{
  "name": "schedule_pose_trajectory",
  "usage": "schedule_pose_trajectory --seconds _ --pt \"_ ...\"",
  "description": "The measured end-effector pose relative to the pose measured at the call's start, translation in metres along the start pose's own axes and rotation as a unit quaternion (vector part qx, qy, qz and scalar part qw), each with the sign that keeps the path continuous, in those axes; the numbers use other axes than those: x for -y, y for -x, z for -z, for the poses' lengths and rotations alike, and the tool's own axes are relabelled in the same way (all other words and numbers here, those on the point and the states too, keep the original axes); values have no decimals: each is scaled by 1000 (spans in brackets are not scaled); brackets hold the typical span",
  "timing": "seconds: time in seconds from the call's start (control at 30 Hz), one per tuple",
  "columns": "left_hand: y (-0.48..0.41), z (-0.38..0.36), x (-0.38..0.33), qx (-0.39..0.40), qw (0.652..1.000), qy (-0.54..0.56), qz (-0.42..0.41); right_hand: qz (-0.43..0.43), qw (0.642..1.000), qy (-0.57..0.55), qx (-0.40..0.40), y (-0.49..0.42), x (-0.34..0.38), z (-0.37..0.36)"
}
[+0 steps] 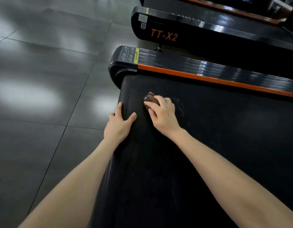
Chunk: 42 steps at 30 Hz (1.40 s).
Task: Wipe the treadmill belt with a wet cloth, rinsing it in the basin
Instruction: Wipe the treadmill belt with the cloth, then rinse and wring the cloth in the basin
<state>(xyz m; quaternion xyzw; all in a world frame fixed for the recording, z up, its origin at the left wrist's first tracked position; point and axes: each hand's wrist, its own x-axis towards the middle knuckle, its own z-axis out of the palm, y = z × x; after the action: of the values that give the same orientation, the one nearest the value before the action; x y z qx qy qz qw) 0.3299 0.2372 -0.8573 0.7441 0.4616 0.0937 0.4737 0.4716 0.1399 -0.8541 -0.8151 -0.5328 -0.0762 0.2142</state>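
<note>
The black treadmill belt (pixel 200 145) fills the lower right of the head view. A small brown cloth (pixel 151 98) lies bunched on the belt near its rear end, and my right hand (pixel 162 112) grips it with curled fingers and presses it down. My left hand (pixel 120 124) rests on the rear edge of the belt, fingers wrapped over the rounded end and thumb lying on top. Faint pale smears show on the belt right of the cloth. No basin is in view.
An orange strip and a glossy black side rail (pixel 208 69) run along the belt's far side. A second treadmill (pixel 163 36) marked TT-X2 stands behind it. Grey tiled floor (pixel 43 79) spreads to the left.
</note>
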Motion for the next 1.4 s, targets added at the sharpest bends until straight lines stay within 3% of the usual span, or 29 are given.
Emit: schedule_pose_trajectory --seconds 0.13,0.27,0.37,0.43,0.5,0.57,0.6,0.67,0.77,0.87,1.03,1.23,1.4 --pt "11 6 -7 8 1000 19 24 15 999 2 30 83 39 30" --pt "36 15 8 35 992 115 32 135 984 -24 115 172 81 62" --pt "68 23 30 74 989 128 27 176 977 -20 122 199 42 85" --pt "91 31 39 86 985 145 36 84 993 30 77 205 -11 97" --pt "108 35 49 98 981 164 44 -83 993 80 35 207 -52 113" --pt "118 38 57 104 979 165 53 -235 967 101 8 197 -48 112" --pt "121 39 60 107 979 162 57 -243 963 113 -2 193 -27 106" --pt "123 41 64 108 980 156 63 -130 986 97 -23 192 27 84" --pt "124 42 68 107 982 141 63 59 996 -6 60 217 101 63" --pt "133 44 69 104 984 136 53 115 986 -3 122 226 94 76" --pt "146 41 67 95 986 136 22 30 996 42 73 214 32 94" --pt "147 48 73 88 979 179 46 -119 992 16 31 107 62 42" --pt "162 60 89 58 942 299 138 23 995 -75 69 107 115 22"
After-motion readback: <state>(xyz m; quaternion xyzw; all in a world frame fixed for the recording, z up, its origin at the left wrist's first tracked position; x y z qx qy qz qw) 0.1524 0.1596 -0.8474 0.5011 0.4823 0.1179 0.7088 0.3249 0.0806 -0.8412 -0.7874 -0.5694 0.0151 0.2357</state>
